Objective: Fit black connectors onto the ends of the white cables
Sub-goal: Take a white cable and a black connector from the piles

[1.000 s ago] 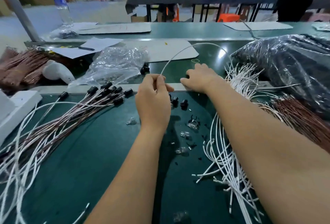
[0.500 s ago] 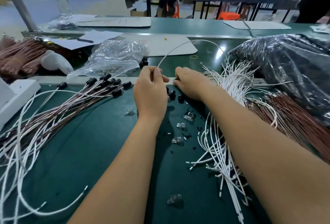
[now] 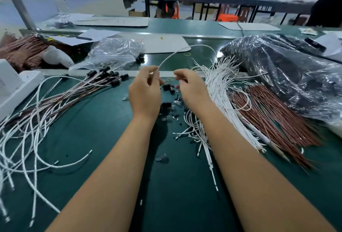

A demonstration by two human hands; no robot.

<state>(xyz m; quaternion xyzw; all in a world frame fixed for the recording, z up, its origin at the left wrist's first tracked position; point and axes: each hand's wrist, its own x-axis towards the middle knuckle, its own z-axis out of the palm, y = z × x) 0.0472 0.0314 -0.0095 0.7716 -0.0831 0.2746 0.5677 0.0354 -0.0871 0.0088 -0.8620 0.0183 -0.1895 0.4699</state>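
Observation:
My left hand pinches one end of a white cable that arcs up and over to the heap of bare white cables on the right. My right hand hovers just beside it with fingers curled toward the thumb; what lies between them is hidden. Below and between the hands, loose black connectors lie on the green table. On the left lies a fan of cables with black connectors fitted.
A clear bag of connectors sits behind the hands. To the right are a dark plastic-wrapped bundle and brown wires. A white box stands at the left edge. Small clear bits are scattered mid-table.
My right hand has lifted off the table by the loose connectors and come up level with the left. The left hand still holds the cable end. The view has tilted a little.

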